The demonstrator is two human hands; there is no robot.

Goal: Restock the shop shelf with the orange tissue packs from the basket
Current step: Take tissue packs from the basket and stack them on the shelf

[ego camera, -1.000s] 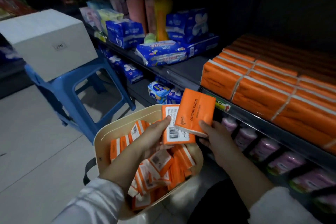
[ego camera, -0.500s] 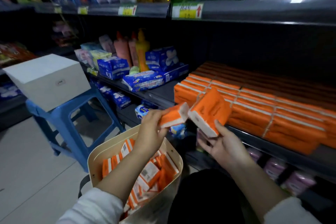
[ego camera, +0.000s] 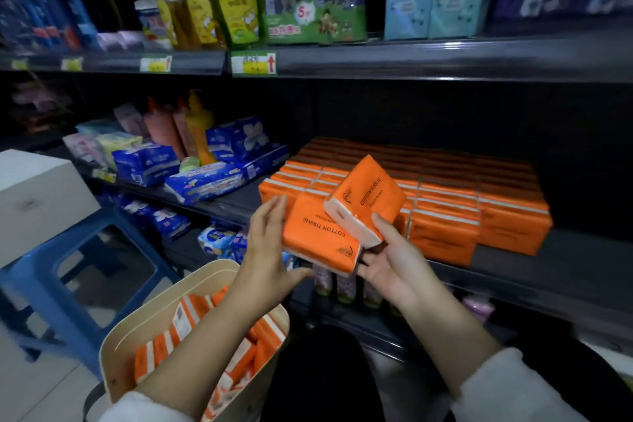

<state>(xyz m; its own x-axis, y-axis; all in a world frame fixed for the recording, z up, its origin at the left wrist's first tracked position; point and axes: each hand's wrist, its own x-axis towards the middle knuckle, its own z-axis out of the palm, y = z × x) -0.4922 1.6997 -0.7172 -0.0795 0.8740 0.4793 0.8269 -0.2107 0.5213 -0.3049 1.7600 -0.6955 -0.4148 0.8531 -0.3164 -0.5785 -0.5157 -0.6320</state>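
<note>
Between the two hands, just in front of the shelf's edge, two orange plastic-wrapped tissue packs overlap: the upper pack (ego camera: pixel 368 195) lies tilted across a corner of the lower pack (ego camera: pixel 318 236), whose "COTTON TISSUE" lettering reads upside down. The right hand (ego camera: pixel 394 264) grips the upper pack, thumb curled over its white near end, fingers hidden beneath, where they seem also to prop the lower pack's right end. The left hand (ego camera: pixel 270 247) is spread flat, fingers straight along the lower pack's left side and thumb reaching under its near edge; it steadies rather than clamps. Just beyond and to the right, the stacked rows of matching orange packs (ego camera: pixel 445 216) fill the middle of the dark metal shelf (ego camera: pixel 565 264). The upper pack's long axis runs from near-left to far-right, aimed at those rows, and the right hand is the nearer one, so placing likely falls to it. Below the left forearm, the cream plastic basket (ego camera: pixel 161 315) holds many more orange packs, so restocking looks far from finished. Left of the rows lie blue-wrapped packets (ego camera: pixel 205 181); farther left, a white box (ego camera: pixel 34 195) sits on a blue plastic stool (ego camera: pixel 68 281).
</note>
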